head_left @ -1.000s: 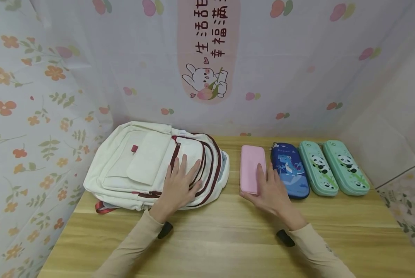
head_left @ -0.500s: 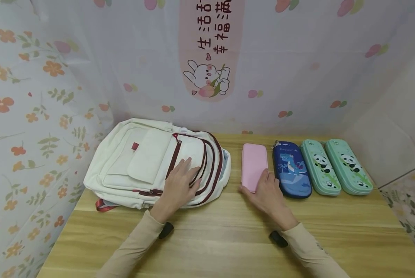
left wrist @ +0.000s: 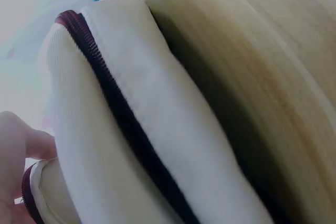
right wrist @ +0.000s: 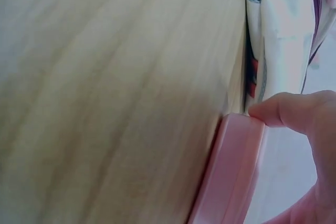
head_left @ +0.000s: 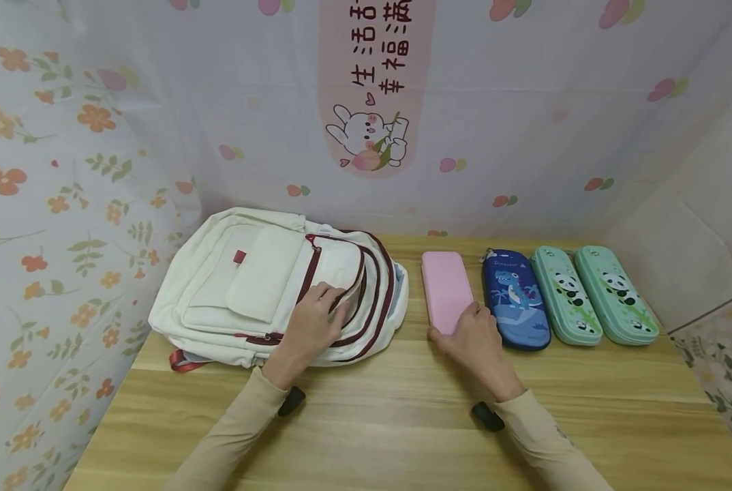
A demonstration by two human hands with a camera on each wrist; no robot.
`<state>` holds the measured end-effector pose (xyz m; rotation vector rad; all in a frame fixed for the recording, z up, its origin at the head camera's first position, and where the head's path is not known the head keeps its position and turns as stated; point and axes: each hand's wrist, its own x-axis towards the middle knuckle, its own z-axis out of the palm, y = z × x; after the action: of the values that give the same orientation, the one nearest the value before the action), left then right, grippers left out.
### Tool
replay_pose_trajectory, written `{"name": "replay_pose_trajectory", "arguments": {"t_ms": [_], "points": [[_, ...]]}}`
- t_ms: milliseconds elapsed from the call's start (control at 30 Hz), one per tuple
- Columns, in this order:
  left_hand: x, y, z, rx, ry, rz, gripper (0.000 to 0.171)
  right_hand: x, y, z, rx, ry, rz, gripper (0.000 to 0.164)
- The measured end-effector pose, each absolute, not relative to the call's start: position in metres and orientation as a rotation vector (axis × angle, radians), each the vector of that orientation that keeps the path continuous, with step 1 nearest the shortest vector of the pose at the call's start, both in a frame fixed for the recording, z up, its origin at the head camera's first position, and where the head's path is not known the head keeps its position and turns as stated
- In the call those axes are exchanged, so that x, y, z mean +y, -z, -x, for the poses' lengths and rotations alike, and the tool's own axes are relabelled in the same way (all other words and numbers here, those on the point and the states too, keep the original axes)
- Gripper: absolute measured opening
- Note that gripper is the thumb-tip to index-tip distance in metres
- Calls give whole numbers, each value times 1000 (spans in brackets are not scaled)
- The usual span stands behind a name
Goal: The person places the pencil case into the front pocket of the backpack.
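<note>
A white backpack (head_left: 212,293) with dark red zips lies flat on the table at left. My left hand (head_left: 309,326) is at its small front pocket, with thumb and fingers pinching the zipped edge of the pocket flap (left wrist: 52,190); the pocket gapes a little there. To the right lies a plain pink pencil case (head_left: 444,286). My right hand (head_left: 475,346) grips its near end, the thumb at the near left corner and the fingers along the right side. In the right wrist view the thumb (right wrist: 286,111) presses on the end of the case.
Right of the pink case lie a dark blue dinosaur pencil case (head_left: 516,307) and two mint green panda cases, one (head_left: 565,293) beside the other (head_left: 616,293). All rest on a wooden table (head_left: 390,423). Patterned cloth (head_left: 249,102) hangs behind and at left.
My left fingers have curled onto the pocket edge and opened it slightly. My right hand has closed on the near end of the pink pencil case, which has turned a little.
</note>
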<state>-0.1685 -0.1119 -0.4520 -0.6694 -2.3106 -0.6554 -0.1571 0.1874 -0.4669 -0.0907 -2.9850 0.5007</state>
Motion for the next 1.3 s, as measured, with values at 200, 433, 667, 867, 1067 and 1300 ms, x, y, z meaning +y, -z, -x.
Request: {"name": "replay_pose_trajectory", "arguments": {"t_ms": [200,433,667,867,1067,1300], "points": [[-115,448,171,-2267,711,665,17,190,466,159,-2976,-488,68,87],[-117,440,172,-2255,755,646,16,201,469,164,-2990,-578,75,88],[-122,431,173,-2236,800,633,14,214,463,166,-2947,-810,91,76],[-129,422,177,-2163,844,600,12,210,452,165,-2897,-825,45,71],[-137,415,179,-2134,872,559,12,201,437,161,-2902,-828,10,78],[-141,411,180,-2094,935,516,11,185,421,156,-2878,-844,-120,86]]}}
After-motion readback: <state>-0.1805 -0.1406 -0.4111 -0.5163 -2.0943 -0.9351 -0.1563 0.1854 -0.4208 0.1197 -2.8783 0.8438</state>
